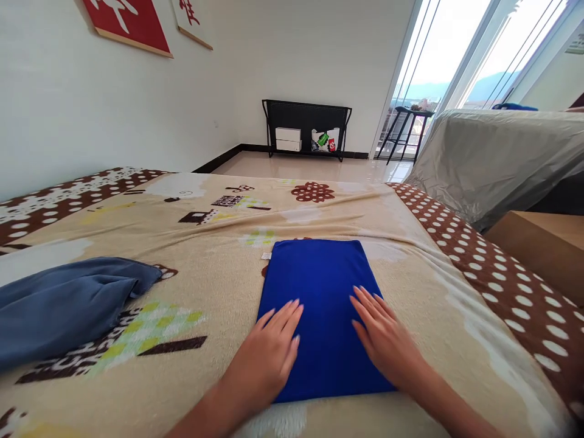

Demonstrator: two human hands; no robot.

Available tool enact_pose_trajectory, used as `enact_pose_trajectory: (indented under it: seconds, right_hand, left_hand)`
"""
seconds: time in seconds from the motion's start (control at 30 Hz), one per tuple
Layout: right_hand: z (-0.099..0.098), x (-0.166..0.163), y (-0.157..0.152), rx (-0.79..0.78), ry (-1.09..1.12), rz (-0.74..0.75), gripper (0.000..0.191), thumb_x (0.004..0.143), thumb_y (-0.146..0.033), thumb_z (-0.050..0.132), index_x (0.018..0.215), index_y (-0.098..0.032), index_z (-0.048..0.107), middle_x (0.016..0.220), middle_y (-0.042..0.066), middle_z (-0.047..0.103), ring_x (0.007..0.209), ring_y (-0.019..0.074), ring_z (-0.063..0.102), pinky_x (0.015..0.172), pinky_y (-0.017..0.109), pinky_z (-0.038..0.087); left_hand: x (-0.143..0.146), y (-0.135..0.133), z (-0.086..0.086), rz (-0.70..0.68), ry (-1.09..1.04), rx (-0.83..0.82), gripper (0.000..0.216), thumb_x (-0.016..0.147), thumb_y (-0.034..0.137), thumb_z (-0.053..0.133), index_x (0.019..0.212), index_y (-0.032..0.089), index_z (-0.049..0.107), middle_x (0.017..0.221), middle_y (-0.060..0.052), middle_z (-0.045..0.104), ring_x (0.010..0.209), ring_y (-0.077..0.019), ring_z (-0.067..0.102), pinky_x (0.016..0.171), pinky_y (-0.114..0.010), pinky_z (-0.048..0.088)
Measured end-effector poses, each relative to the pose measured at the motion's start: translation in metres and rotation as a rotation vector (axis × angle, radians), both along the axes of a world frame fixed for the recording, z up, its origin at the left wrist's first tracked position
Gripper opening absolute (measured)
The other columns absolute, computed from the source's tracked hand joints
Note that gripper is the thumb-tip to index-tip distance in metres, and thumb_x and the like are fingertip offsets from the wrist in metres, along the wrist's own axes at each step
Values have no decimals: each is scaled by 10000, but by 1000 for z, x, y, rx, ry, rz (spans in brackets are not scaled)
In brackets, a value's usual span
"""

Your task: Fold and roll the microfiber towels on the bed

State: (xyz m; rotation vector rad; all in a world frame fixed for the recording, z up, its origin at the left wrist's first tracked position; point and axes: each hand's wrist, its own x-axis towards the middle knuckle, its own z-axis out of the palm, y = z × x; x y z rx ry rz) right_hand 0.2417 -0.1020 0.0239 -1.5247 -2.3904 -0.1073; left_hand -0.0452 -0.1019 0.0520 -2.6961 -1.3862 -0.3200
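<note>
A bright blue cloth, folded into a flat rectangle, lies on the patterned blanket in front of me. A small white tag sticks out at its far left corner. On the cloth's left side rests my left hand, its fingers stretched out and pointing away from me. My right hand lies along the right edge with its fingers extended and slightly apart. Neither hand grips the fabric. The middle of the cloth shows between them and looks smooth.
A crumpled grey-blue cloth lies at the left on the blanket. Beyond the bed a black shelf stands against the wall. At the right are a plastic-covered piece of furniture, a cardboard box and a black stool by the window.
</note>
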Motion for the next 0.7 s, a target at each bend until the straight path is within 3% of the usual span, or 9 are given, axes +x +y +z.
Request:
enact_pose_trajectory:
  seconds: [0.07,0.17,0.27,0.37,0.5,0.7]
  right_hand:
    - [9,-25,52,-178,64,116,508,989,-231,351,1484,-146,425,1590,68,308,1483,173,266,1209,380,280]
    - [8,-53,124,-198,84,92,562,947,-172,344,1504,-109,384,1579,98,331,1479,167,272,1208,364,268]
    - [-6,-53,166,-184,90,19,553,977,-235,323,1519,-133,365,1577,81,343,1482,159,264,1219,360,227]
    - [-22,-24,183,-187,90,-79,559,1017,-423,299,1525,-197,364,1587,39,326,1492,158,238,1234,383,166]
    - [-35,20,191,-200,86,-271,701,1009,-573,210,1554,-137,282,1607,86,271,1506,200,200,1234,441,136]
    - [-42,30,196,-218,37,-330,734,999,-610,167,1568,-153,243,1614,63,257,1505,176,199,1238,409,112]
  left_hand:
    - [32,49,7,34,-66,-183,572,947,191,367,1517,150,339,1595,-54,334,1459,-145,335,1171,-313,321]
    - [70,121,1,109,-88,-167,603,922,148,348,1520,80,312,1621,-104,249,1499,-177,240,1210,-350,258]
    - [74,165,-19,188,-96,-126,561,980,262,320,1521,114,325,1619,-94,258,1503,-192,233,1218,-402,239]
    - [50,183,-36,297,-100,-102,577,1004,438,303,1510,168,363,1604,-88,307,1493,-224,267,1218,-470,217]
    - [19,191,-45,469,-102,-83,671,997,532,261,1515,114,344,1588,-142,333,1490,-288,265,1208,-538,190]
    - [13,194,-48,526,-80,-89,697,992,563,245,1516,112,341,1591,-129,332,1491,-269,262,1217,-503,185]
